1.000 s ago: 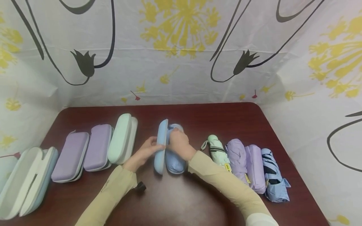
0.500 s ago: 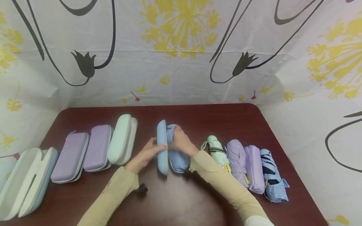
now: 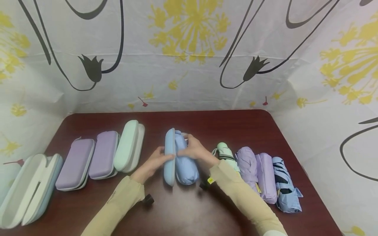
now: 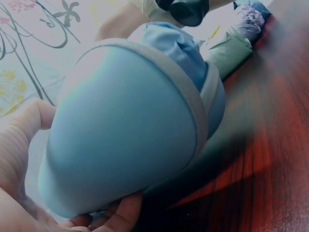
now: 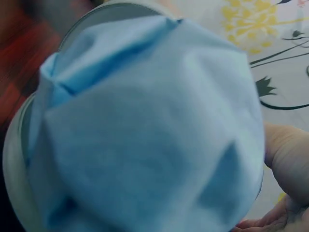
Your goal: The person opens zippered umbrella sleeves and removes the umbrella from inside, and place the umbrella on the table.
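A blue hard case point(image 3: 169, 164) stands open on the table, one half tilted up on its side. My left hand point(image 3: 153, 162) grips that raised half, its thumb and fingers on either side in the left wrist view. A folded blue umbrella point(image 3: 186, 168) lies along the other half, which it mostly hides in the head view. My right hand point(image 3: 196, 150) holds the umbrella around its middle, thumb towards the raised half. In the right wrist view the umbrella's bunched fabric end point(image 5: 154, 125) fills the picture, with the case's pale rim point(image 5: 17, 164) behind it.
To the left lie a mint case point(image 3: 127, 144), two purple cases point(image 3: 76, 164) point(image 3: 103, 154) and an opened pale case point(image 3: 32, 190). On the right are a green umbrella point(image 3: 225, 154), two purple umbrellas point(image 3: 247, 164) point(image 3: 266, 177) and a blue striped umbrella point(image 3: 285, 186).
My right hand has gone from closed over the umbrella's far part to a grip at its middle. The umbrella has shifted slightly right and nearer me, covering more of the case's lower half.
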A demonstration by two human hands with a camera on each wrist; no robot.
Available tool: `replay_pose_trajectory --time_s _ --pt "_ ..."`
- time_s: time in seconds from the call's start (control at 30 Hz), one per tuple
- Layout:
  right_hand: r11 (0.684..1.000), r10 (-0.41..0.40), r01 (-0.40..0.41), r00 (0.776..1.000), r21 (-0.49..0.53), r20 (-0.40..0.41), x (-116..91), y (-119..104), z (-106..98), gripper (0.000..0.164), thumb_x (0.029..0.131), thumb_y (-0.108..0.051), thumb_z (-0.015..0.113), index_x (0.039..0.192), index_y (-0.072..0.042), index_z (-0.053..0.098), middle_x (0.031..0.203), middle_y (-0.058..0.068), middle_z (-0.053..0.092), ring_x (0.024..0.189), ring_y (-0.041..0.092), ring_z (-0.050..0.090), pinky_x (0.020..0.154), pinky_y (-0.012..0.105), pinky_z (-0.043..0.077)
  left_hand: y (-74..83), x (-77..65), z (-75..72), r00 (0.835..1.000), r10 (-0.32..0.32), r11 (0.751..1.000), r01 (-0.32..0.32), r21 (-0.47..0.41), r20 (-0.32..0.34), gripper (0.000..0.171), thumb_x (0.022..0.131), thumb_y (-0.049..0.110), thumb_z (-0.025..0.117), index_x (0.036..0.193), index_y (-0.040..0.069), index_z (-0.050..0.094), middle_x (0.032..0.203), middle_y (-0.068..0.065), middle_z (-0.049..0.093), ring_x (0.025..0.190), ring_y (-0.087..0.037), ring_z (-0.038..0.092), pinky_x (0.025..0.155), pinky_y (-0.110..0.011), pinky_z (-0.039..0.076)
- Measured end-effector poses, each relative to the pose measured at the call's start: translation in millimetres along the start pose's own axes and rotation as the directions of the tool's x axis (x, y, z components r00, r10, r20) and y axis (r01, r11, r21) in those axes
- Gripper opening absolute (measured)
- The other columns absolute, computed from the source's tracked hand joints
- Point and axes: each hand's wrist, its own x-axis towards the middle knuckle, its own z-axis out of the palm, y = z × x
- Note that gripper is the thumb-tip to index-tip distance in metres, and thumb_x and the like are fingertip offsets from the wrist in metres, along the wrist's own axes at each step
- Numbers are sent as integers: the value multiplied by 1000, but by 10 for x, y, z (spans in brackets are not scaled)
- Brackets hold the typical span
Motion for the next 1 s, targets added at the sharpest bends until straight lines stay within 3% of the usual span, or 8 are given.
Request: replay_pose_trajectory --time_s 0.17,0.3,0.4,0.7,0.87,1.0 --pt "989 -8 15 999 148 -49 -103 -7 -121 76 68 -9 76 132 5 39 110 21 55 93 29 57 77 38 52 20 -62 -30 1000 13 1000 -12 19 -15 68 80 21 64 133 -8 33 126 -28 46 109 -34 52 92 -47 43" --pt "953 -4 32 996 302 -92 -149 43 -158 72 71 -5 72 133 7 37 109 22 54 93 29 57 77 38 52 5 -70 -47 999 17 999 -16 49 -38 70 79 23 65 133 -8 33 125 -27 46 109 -34 52 93 -46 43" --pt "933 -9 47 994 356 -107 -174 69 -194 70 73 -4 71 133 7 36 109 23 54 95 30 57 78 39 51 -7 -66 -64 998 15 997 -10 71 -60 72 79 24 67 134 -6 33 125 -27 47 110 -34 51 94 -46 41" --pt "984 37 -12 990 177 -139 -245 242 -348 76 72 -9 71 136 4 34 116 22 52 99 31 55 80 41 50 50 -130 -237 994 42 977 -21 210 -99 77 81 25 66 137 -9 26 122 -31 49 112 -39 51 95 -50 41" --pt "1000 19 -15 988 27 -156 -292 379 -408 80 72 -12 72 137 6 30 124 24 50 103 32 54 82 43 49 109 -153 -371 986 77 945 -26 327 -146 80 81 27 66 139 -10 25 119 -32 51 109 -40 52 92 -51 42" --pt "997 -1 -10 990 -78 -141 -342 447 -432 82 71 -13 72 137 6 28 121 24 52 98 30 55 81 42 49 120 -146 -432 975 125 902 -33 430 -186 81 78 30 67 138 -9 28 123 -31 50 110 -40 52 89 -52 44"
